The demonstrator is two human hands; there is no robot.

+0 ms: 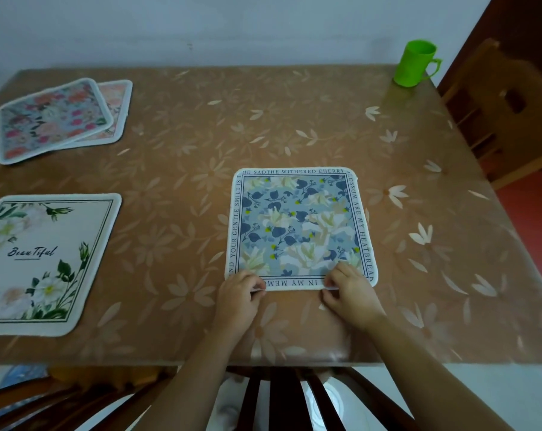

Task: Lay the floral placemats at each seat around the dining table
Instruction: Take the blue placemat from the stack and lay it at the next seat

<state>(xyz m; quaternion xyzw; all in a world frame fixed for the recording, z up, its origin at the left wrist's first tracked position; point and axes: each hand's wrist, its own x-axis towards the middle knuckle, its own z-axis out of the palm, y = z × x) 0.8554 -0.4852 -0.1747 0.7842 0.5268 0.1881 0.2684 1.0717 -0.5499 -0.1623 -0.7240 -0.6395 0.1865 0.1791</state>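
Two placemats lie laid: the white "Beautiful" placemat (46, 259) at left, and the blue floral placemat (300, 228) near the tabletop (201, 135) edge, its hem pinched by left grip (238, 293) and right grip (350, 290); two stacked placemats (52, 119) remain unplaced, far left

On my feed the blue placemat (300, 225) lay flat on the counter (186, 169), its lettered border facing me. My left grip (241, 290) pinched the mat's near edge by its left corner. My right grip (349, 287) pinched the same edge near its right corner, fingers on top and thumb at the rim. Well to the left lay a white placemat (43, 262) printed "Beautiful", partly cut off by the frame. Beyond it sat 2 more mats, a pink-flowered placemat (52, 119) lying askew over a peach placemat (117, 104). A green cup (414, 63) stood upright at the far right corner. 1 dark chair (294, 396) showed below the near edge, and a wooden chair (496, 104) stood at the right side.
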